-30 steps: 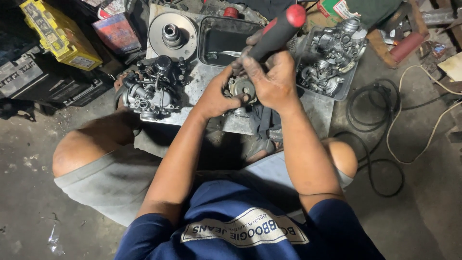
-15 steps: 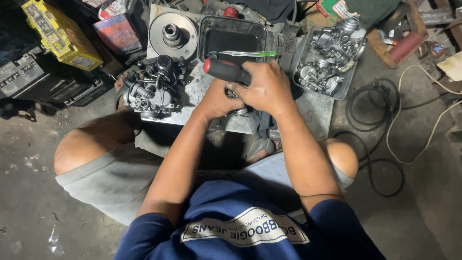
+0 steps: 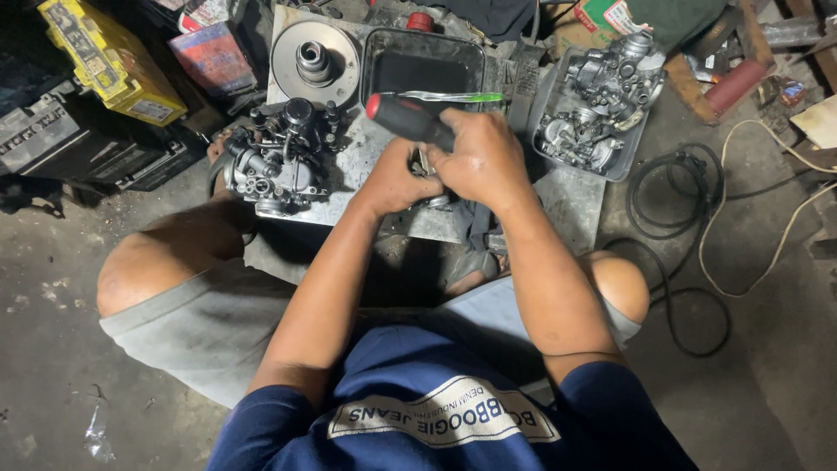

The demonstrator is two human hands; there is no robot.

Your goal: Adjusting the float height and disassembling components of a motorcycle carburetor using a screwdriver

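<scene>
Since a second ago the screwdriver has swung down from a raised slant to lie nearly flat, its red cap pointing toward the surface's left side. The right hand is wrapped closed around its black handle, likely so the tip bears into the part from the side. The left hand is curled shut around a small metal part, steadying it just above the near edge of the metal surface; the part sits between the two sets of fingers, mostly hidden, so I cannot tell exactly where the tip meets it. Just left on the surface stands a carburetor assembly. Beyond the hands, at the far edge, lies a black tray with a green-handled tool across its near rim, and a round pulley disc lies in the far left corner. At the right edge a grey tray holds more carburetor parts.
</scene>
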